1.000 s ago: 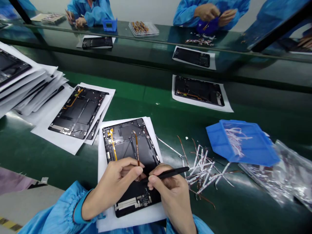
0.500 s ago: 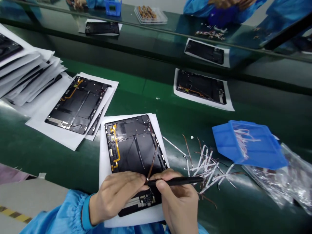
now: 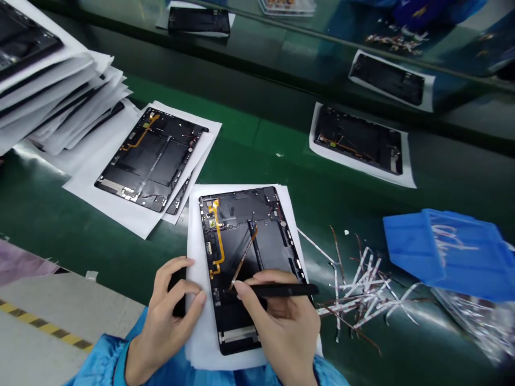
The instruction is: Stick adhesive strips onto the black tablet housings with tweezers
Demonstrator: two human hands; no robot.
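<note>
Clamping the right hand's (image 3: 281, 324) fingers on a black tool (image 3: 281, 290), tip beside a brown strip (image 3: 243, 258); working over the tablet shell (image 3: 273, 246) near the surface's (image 3: 257, 145) front edge; keeping the left hand's (image 3: 161, 327) fingers apart at the paper's (image 3: 196, 338) left edge.

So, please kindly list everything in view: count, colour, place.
front flat rectangular casing: 1, black, centre
other casings: several, black, left and farther back
paper sheets: many, white, under casings
thin strip: 1, brown, over front casing
loose thin strips: many, white and brown, right
open plastic bin: 1, blue, right
plastic bagging: count unclear, clear, lower right
plastic tray: 1, clear, top edge
smooth tabletop: 1, green, under papers
floor tape: 1, yellow-black, lower left
slim tool: 1, black, over front casing
left hand: 1, blue-sleeved, beside front casing
right hand: 1, blue-sleeved, holding tool
</note>
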